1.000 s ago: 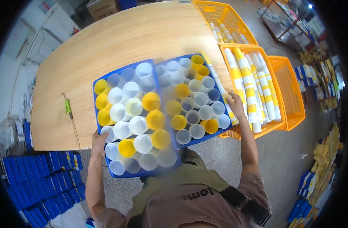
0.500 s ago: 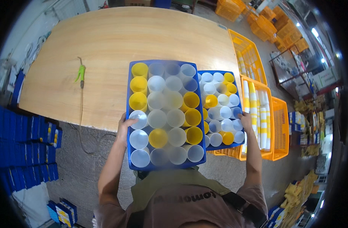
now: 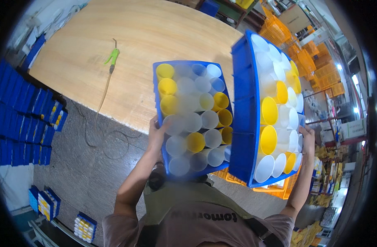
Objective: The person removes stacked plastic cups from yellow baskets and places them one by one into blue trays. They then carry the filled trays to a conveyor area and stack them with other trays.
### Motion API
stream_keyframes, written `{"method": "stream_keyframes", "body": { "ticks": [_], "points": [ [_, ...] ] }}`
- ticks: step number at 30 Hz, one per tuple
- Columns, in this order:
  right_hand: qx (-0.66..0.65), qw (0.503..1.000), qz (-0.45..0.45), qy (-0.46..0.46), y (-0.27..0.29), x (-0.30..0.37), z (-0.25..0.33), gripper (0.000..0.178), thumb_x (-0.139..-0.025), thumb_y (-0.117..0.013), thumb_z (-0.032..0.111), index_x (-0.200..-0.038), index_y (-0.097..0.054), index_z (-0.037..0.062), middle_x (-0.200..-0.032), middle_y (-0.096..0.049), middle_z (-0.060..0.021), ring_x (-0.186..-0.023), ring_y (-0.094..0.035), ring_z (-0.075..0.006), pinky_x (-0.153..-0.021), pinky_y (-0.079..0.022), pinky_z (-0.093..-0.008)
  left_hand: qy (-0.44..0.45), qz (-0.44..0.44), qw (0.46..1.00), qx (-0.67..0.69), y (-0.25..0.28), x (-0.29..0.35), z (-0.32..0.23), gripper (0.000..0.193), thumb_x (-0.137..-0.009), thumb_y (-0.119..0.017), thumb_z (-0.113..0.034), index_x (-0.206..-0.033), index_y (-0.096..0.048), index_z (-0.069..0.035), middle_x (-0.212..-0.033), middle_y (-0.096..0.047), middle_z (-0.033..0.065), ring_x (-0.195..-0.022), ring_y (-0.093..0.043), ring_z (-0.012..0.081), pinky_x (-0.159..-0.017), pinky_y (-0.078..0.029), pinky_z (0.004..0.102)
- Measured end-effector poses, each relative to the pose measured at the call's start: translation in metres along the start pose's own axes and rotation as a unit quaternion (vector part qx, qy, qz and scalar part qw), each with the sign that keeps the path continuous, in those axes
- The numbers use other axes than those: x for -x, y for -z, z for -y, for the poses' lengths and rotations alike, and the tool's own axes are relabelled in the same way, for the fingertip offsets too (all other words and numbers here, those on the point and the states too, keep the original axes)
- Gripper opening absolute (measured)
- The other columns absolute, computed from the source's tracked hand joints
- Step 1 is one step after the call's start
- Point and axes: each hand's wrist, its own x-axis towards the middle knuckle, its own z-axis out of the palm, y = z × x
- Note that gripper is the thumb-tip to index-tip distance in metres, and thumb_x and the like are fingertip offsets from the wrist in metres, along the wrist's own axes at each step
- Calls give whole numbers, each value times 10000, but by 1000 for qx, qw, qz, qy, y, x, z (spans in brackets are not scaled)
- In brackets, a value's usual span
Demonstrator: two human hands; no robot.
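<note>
My left hand (image 3: 156, 135) is closed on the left edge of a blue bin (image 3: 229, 96), its thumb over the rim. Round tubes stand packed in that bin, their open ends facing me: translucent white tubes (image 3: 192, 122) and yellow tubes (image 3: 168, 87). Beside it on the right, a second blue bin (image 3: 243, 107) tilts steeply, showing its ribbed side wall. White and yellow tubes (image 3: 268, 140) fill this one too. My right hand (image 3: 307, 139) grips its far right side, with some fingers hidden. The two bins nearly touch at their lower parts.
A wooden table (image 3: 139, 37) lies ahead, with a green air blow gun (image 3: 112, 57) and its hose on it. Blue bins (image 3: 19, 119) are stacked at the left. Orange crates (image 3: 285, 189) stand below the tilted bin, and more orange crates (image 3: 320, 68) are piled far right.
The right bin has come up and tilted, now appearing larger and farther right with my right hand on it. My left hand keeps hold of the left bin, and the view has turned.
</note>
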Motion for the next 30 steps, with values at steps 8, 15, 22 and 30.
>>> {"method": "stream_keyframes", "body": {
  "ticks": [8, 15, 22, 30],
  "points": [
    [180, 959, 184, 122, -132, -40, 1, 258, -904, -623, 209, -951, -688, -37, -843, -667, -21, -769, -581, -117, -705, -451, -273, -37, 30, 991, 123, -50, -16, 47, 621, -1015, -319, -577, -1294, -524, -62, -1197, -573, 50, -1094, -535, 147, -935, -472, 328],
    [127, 925, 340, 113, -177, -99, -70, 553, -1023, -373, 473, -1110, -637, -5, -1055, -649, -76, -869, -589, -158, -819, -463, -286, -71, 18, 993, 94, -67, -6, 31, 661, -1012, -315, -551, -1415, -446, -45, -1339, -524, 148, -1154, -536, 248, -1015, -437, 367],
    [209, 775, 576, 153, -333, -35, -167, 513, -1015, -389, 443, -1089, -631, -3, -1017, -648, -76, -834, -591, -163, -782, -464, -288, -72, 87, 988, 101, -66, 9, 10, 829, -945, -262, -714, -1474, -397, -90, -1486, -417, 150, -1328, -441, 279, -1114, -344, 389],
    [232, 609, 720, 239, -418, 70, -156, 468, -1006, -408, 408, -1065, -625, -2, -974, -647, -77, -794, -594, -169, -741, -465, -291, -64, 65, 992, 90, -59, 8, 20, 757, -973, -331, -646, -1479, -369, -84, -1465, -436, 151, -1284, -488, 263, -1089, -388, 382]
  ]
}}
